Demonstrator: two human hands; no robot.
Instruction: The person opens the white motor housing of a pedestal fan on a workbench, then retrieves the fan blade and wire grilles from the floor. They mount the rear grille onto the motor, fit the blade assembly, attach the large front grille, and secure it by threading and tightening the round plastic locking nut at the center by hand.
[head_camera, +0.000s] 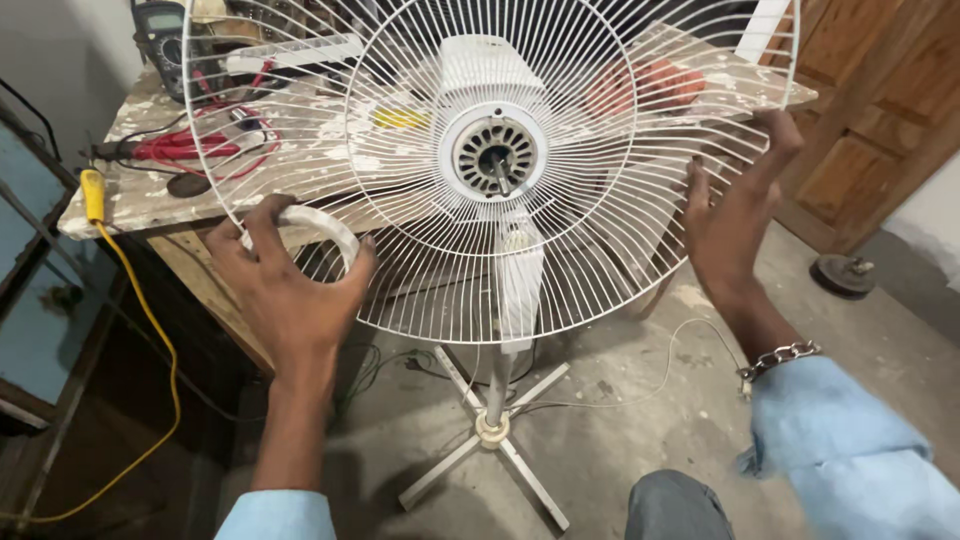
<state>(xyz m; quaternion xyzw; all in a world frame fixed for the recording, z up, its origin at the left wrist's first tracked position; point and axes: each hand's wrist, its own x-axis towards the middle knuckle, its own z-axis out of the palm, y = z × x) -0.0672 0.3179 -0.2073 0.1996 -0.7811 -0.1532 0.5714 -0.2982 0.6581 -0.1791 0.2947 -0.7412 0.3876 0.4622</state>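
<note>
A white pedestal fan stands before me with its rear wire guard (560, 270) mounted and no blades on it. The bare motor hub and shaft (494, 156) show at the middle. My left hand (290, 290) is at the guard's lower left and grips a white plastic ring (322, 228) between thumb and fingers. My right hand (735, 215) is at the guard's right rim, fingers spread and touching the wires, with a metal chain bracelet on the wrist. The fan's pole (497, 385) runs down to a white cross base (490, 455) on the concrete floor.
A paint-spattered workbench (150, 195) stands behind the fan with red leads (190, 148), a multimeter (160, 35) and a yellow-handled tool with yellow cable (95, 195). A wooden door (880, 120) is at right, a round dark disc (842, 273) lies on the floor, and a white cord (640, 385) trails there.
</note>
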